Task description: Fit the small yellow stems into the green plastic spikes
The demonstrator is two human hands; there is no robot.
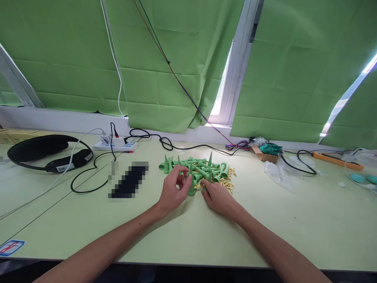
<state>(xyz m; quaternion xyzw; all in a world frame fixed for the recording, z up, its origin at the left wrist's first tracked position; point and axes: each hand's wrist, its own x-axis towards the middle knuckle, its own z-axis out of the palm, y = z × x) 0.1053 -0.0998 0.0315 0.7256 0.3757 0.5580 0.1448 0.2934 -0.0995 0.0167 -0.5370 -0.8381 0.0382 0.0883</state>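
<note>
Your left hand (176, 186) was just in front of the pile, its thumb and fingers curled toward one another, with the tips at the side of an upright green cone (191, 185); you could not tell from this view whether they pinched it. That cone stood between your two hands, its wide end down on the pale surface (188, 236). Your right hand (220, 198) lay low on the other side, palm down, its index finger reaching in toward the small yellow pieces at the pile's near edge; whether it pinched one could not be made out. Just beyond both hands spread the heap of green cones (202, 172), most lying on their sides and a few pointing up, with more yellow pieces (226, 184) scattered beside and beyond your right hand. To the left of your left hand lay a dark, pixelated object (129, 181), and farther out that way a black headset (38, 147) and a white power strip (118, 147). Beyond your hands a black cable (194, 146) ran along the back. Well off to the right of your right hand were a small cardboard box (265, 155), clear plastic bags (277, 175) and an orange tool (338, 160).
</note>
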